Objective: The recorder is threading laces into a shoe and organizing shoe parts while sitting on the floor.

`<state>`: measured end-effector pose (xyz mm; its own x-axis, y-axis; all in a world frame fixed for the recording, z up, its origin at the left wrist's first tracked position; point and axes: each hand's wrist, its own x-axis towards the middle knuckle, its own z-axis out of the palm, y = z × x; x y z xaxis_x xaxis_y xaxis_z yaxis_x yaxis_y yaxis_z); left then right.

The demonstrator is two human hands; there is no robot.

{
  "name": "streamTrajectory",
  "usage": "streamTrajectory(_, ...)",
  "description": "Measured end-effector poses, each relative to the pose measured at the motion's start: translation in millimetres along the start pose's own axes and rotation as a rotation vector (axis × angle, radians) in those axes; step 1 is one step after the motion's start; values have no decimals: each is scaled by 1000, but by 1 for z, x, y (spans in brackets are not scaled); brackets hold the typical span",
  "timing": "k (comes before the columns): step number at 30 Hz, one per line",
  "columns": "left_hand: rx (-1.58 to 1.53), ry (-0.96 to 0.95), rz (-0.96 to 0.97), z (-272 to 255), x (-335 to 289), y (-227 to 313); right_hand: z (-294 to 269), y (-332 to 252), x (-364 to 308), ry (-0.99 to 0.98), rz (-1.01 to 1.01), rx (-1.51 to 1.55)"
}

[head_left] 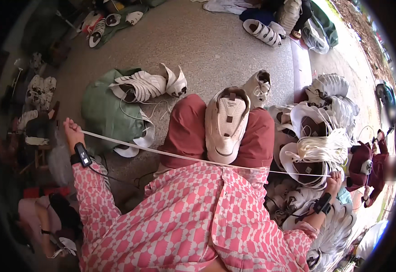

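Observation:
Between my two hands a long white shoelace point(184, 157) is drawn out nearly straight across my lap. My left hand point(73, 130) is out at the far left, fingers closed round one end. At the right, beside the stacked shoe parts, my right hand point(334, 180) pinches the other end. A cream shoe upper point(228, 124) rests between my knees, toe toward me, with no lace visible in it. Behind it stands another pale shoe upper point(258, 87). A bundle of white laces point(323, 147) lies on the pile by my right hand.
Stacks of white shoe uppers point(329, 86) rise on my right. On the left, more nested uppers point(146, 86) lie on a green sack point(99, 109). Other people sit nearby, one in maroon point(365, 167) at right. More uppers point(262, 32) lie farther off on the concrete floor point(184, 41).

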<state>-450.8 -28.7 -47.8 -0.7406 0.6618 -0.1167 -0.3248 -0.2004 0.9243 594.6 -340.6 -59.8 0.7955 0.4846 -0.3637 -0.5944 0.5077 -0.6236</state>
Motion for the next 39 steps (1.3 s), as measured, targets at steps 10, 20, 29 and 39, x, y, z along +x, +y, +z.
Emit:
streamTrajectory(10, 66, 174, 113, 43, 4, 62, -65, -112, 60, -97, 91, 175)
streamTrajectory(20, 467, -647, 141, 173, -137, 10, 96, 87, -35, -389, -16, -710)
streamTrajectory(29, 486, -1632, 246, 251, -341, -114, 197, 291, -211, -947, 57, -1122)
streamTrajectory(39, 520, -1603, 466, 239, -360, -149, 185, 308, -224, -1034, 79, -1279)
